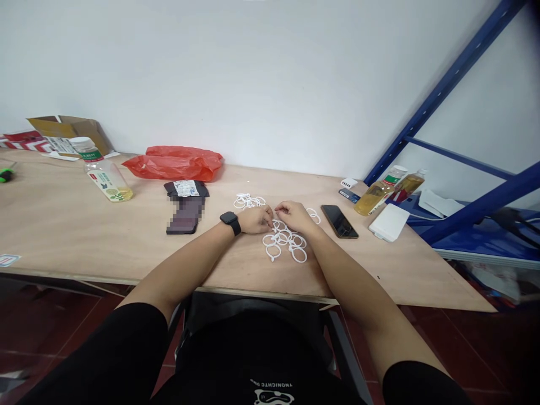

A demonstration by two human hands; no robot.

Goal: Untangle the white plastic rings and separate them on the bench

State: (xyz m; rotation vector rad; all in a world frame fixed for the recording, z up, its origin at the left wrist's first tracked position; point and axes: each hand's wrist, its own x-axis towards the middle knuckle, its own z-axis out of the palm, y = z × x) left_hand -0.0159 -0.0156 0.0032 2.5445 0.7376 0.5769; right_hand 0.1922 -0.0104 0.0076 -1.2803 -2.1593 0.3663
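My left hand (255, 219), with a black watch (230, 221) on its wrist, is closed, its fingers curled over the table. Close beside it, my right hand (294, 216) has thumb and fingertips pinched together. Anything between the fingers of either hand is too small to make out. Just below both hands lies a loose pile of white plastic rings with small eyelets (282, 238), overlapping one another; the left fingertips are at its upper edge. Behind my left hand is a second cluster of white rings (248, 201). A few more rings (313, 215) lie behind my right wrist.
Right of my hands lie a phone (340, 221), a white case (388, 222) and a drink bottle (379, 192), near a blue metal frame (447, 73). Leftward are a dark package (185, 211), a red plastic bag (175, 164), another bottle (105, 174) and a cardboard box (84, 132).
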